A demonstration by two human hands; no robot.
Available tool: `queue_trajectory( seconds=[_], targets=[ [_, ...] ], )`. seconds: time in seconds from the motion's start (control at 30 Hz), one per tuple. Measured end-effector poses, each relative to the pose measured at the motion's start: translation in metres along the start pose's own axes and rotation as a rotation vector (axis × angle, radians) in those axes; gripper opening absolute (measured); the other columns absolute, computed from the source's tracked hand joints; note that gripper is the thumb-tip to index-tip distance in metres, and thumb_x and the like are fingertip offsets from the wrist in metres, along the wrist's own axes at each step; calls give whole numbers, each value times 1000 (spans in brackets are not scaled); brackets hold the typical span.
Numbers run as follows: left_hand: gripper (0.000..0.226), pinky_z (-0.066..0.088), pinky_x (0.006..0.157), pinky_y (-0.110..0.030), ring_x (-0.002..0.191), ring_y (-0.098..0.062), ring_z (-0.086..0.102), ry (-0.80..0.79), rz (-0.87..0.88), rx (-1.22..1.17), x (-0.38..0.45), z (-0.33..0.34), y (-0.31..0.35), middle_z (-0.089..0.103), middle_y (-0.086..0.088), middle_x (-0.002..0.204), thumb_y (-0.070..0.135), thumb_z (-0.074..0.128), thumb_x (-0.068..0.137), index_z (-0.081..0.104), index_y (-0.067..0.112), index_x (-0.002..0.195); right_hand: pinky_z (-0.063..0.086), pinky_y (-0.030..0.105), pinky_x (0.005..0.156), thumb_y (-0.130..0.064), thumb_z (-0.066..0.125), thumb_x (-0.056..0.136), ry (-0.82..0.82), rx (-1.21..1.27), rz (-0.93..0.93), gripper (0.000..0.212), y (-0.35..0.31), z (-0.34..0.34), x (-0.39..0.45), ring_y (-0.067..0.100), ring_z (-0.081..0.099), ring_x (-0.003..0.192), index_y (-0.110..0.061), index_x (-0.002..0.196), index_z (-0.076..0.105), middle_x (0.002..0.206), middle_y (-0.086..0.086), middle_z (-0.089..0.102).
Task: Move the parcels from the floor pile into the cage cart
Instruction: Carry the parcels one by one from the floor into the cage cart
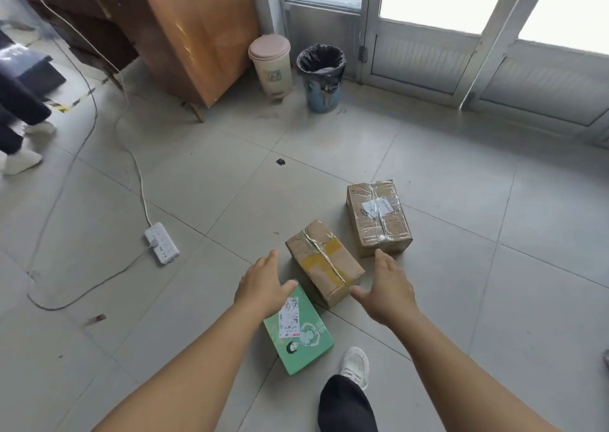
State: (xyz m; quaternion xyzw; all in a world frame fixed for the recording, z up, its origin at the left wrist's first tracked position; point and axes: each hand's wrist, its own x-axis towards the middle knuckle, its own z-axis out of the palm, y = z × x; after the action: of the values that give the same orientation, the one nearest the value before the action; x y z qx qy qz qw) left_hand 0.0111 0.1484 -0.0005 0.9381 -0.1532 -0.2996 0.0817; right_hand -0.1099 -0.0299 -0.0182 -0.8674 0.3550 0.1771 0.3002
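Observation:
Three parcels lie on the tiled floor in a row. Nearest is a green printed box (303, 336) with a white label. Beyond it sits a brown taped box with yellow tape (324, 262), and farthest is a larger brown taped box (379, 217). My left hand (262, 286) hovers open over the far end of the green box, left of the middle box. My right hand (385, 291) is open to the right of the middle box. Neither hand touches a parcel. No cage cart is in view.
A white power strip (161, 243) with cables lies on the floor at left. A wooden cabinet (197, 36), pink bin (271, 64) and black-lined bin (322, 77) stand at the back by glass doors. Another person's legs (19, 125) are far left. My foot (355, 365) is near the green box.

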Motion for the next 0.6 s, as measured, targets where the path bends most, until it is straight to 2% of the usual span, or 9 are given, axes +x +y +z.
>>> queue_trajectory(
  seconds=[0.27, 0.6],
  targets=[
    [82, 30, 111, -39, 141, -25, 29, -86, -38, 35, 126, 20, 0, 26, -5, 157, 46, 57, 91, 13, 18, 154, 26, 39, 115, -48, 67, 86, -74, 138, 150, 99, 13, 36, 104, 22, 19, 148, -12, 156, 7, 163, 3, 13],
    [81, 32, 108, -39, 139, -26, 33, -228, 48, 113, 283, 107, -40, 28, -5, 155, 43, 59, 91, 12, 22, 154, 31, 39, 112, -40, 70, 86, -114, 249, 359, 95, 34, 158, 201, 25, 29, 142, -11, 154, 11, 158, 6, 25]
  ],
)
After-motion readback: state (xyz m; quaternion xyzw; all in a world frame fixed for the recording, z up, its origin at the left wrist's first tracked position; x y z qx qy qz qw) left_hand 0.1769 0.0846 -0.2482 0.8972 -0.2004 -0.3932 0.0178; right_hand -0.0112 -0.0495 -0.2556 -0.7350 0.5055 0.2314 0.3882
